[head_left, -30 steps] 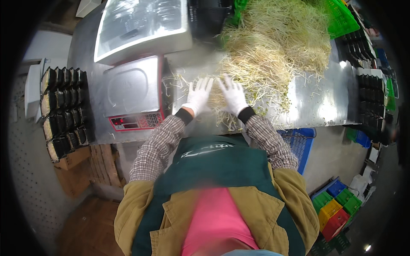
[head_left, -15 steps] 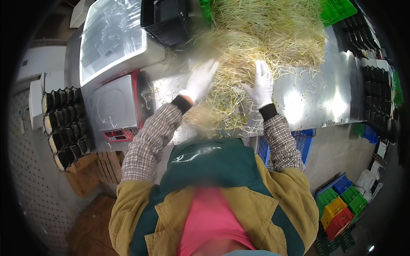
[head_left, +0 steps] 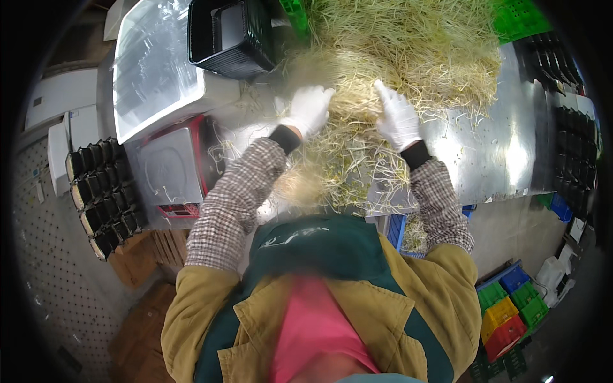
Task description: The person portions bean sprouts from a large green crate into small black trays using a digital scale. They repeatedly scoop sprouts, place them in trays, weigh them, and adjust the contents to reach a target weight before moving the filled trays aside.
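A large heap of pale bean sprouts [head_left: 408, 45] covers the far middle of the metal table. Between my white-gloved hands lies a denser bunch of sprouts [head_left: 354, 99]. My left hand [head_left: 308, 112] is at the bunch's left side, fingers curled in against it. On the other side my right hand [head_left: 397, 120] rests with its fingers stretched along the strands, thumb toward the bunch. Closer to my apron, loose sprouts with green bits [head_left: 348, 172] are strewn over the tabletop. Blur hides part of the area beside my left wrist.
A red-edged scale [head_left: 171, 167] stands at left, with a white tub [head_left: 203, 102] behind it. Stacked black plastic trays [head_left: 246, 51] sit beside the tub. Green crates [head_left: 520, 19] flank the heap. Below the table edge is a blue basket [head_left: 396, 233] holding sprouts.
My left fingers have curled in toward the sprouts. My right hand has tilted inward, its fingertips now at the bunch between my hands. The whole view has shifted slightly.
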Demonstrator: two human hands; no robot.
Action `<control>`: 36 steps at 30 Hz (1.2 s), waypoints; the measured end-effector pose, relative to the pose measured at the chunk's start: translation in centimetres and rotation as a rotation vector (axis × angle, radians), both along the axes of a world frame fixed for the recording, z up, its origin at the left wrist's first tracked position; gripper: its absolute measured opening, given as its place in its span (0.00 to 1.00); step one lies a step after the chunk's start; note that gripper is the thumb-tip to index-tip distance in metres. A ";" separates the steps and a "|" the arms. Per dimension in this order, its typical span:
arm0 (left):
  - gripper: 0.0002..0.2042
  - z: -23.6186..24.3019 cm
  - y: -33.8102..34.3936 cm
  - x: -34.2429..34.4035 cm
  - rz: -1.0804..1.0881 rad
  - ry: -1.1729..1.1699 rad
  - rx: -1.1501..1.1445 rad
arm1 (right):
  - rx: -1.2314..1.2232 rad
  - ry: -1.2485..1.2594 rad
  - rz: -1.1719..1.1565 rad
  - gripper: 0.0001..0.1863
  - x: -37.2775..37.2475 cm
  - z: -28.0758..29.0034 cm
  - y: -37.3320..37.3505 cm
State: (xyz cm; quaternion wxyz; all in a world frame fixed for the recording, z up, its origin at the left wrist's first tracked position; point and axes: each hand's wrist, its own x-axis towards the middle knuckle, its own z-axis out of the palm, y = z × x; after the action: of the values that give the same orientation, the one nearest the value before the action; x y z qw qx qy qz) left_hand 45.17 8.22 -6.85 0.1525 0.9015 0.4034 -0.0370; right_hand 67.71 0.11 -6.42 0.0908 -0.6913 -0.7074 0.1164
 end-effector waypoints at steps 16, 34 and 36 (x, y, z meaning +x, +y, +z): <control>0.25 -2.2 -7.5 -5.9 0.039 -0.210 -0.106 | -0.479 0.130 0.078 0.37 -3.1 0.6 -3.5; 0.30 -1.7 -6.8 -2.8 0.000 0.037 -0.144 | -0.234 -0.019 0.225 0.53 -5.2 -2.0 -3.0; 0.19 -1.5 -7.7 -4.2 -0.139 0.132 -0.359 | -0.361 0.046 0.381 0.47 -5.1 -2.5 -4.6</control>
State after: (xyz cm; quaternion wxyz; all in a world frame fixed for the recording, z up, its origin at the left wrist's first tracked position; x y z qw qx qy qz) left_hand 40.98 0.51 -8.39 0.2809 0.8811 0.3363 -0.1778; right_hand 62.59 -4.47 -8.96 -0.0415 -0.5477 -0.7904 0.2712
